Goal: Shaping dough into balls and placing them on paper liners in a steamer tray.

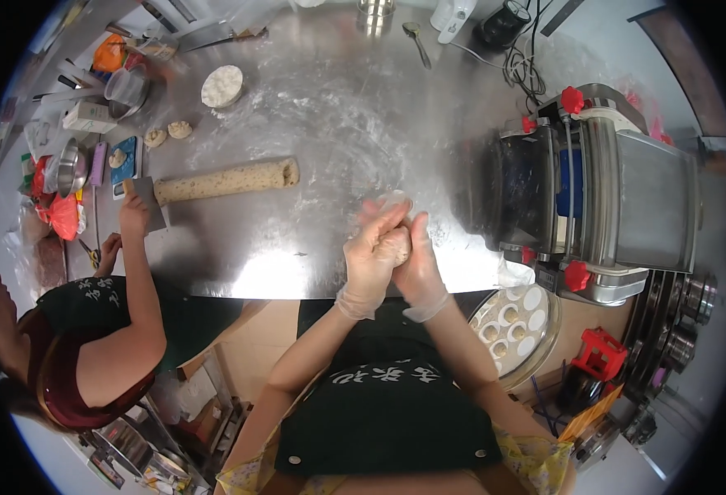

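What the gloved fingers (389, 220) enclose is mostly hidden.

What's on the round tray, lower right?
On the tray: white discs, several topped with dough lumps. Covered: those discs' middles, and part of the tray's left side, behind the right forearm.

Now look: the person sports clear, thin, crinkle-cuffed gloves (359, 303) on left hand (368, 262) and right hand (418, 266), a dark green apron (387, 425) with white lettering (392, 374), round silvery snaps (481, 453), and yellow patterned fabric (538, 459) either side!
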